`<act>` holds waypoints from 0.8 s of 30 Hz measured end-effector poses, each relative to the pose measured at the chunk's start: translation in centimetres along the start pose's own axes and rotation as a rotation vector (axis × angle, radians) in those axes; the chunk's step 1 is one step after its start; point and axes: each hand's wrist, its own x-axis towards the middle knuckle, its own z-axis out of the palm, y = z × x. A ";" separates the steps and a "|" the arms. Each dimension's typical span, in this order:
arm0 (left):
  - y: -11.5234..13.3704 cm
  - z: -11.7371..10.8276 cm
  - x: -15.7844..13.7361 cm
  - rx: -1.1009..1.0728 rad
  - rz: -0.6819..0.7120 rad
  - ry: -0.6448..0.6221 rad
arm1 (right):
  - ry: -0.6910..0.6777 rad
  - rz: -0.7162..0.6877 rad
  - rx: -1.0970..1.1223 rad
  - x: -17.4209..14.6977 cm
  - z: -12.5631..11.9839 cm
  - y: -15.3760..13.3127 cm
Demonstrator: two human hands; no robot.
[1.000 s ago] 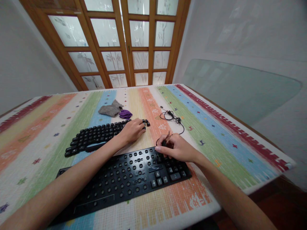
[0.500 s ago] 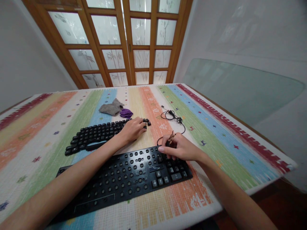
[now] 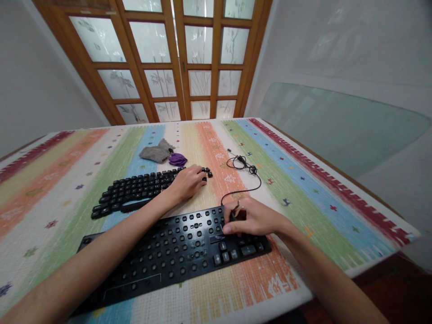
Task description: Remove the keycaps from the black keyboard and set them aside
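A black keyboard point(image 3: 175, 252) lies at an angle in front of me. Most of its switches are bare, with keycaps left mainly at the right end. Over that end, my right hand point(image 3: 251, 216) is closed around a small dark tool point(image 3: 232, 217) that looks like a keycap puller, its tip hidden by the fingers. Behind the keyboard, loose black keycaps point(image 3: 135, 189) lie in rows like a key layout. At their right end rests my left hand point(image 3: 189, 180), fingers curled down at a keycap point(image 3: 204, 179); the fingertips are partly hidden.
A black cable point(image 3: 249, 168) lies coiled beyond my right hand and runs to the keyboard. Grey cloth point(image 3: 155, 153) and a purple cloth bundle point(image 3: 177, 159) lie behind the keycaps. A striped cloth point(image 3: 249, 279) covers the table. Wooden glazed doors point(image 3: 178, 67) stand beyond it.
My right hand has moved slightly nearer me and lower over the keyboard's right part, uncovering more of the cable. The left hand has stayed at the keycaps.
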 end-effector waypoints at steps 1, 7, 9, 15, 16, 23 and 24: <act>0.0 0.0 -0.1 -0.002 -0.002 0.005 | 0.003 -0.031 -0.080 0.0 0.0 -0.1; 1.1 -0.8 -1.9 -0.070 0.028 0.056 | -0.042 -0.039 -0.170 0.0 -0.2 -0.3; 2.2 -1.4 -2.8 -0.112 0.039 0.078 | -0.045 -0.031 -0.138 -0.1 -0.3 -0.2; 4.9 -2.3 -4.4 -0.175 0.187 0.062 | 0.052 -0.027 -0.123 0.3 0.0 0.1; 5.1 -2.2 -4.4 -0.177 0.212 0.073 | 0.081 -0.016 -0.104 0.5 0.1 0.1; 5.3 -1.3 -4.8 -0.234 0.220 0.122 | 0.230 0.255 0.148 1.4 0.7 0.6; 5.4 -1.5 -4.8 -0.255 0.211 0.121 | 0.260 0.272 0.168 1.4 0.6 0.7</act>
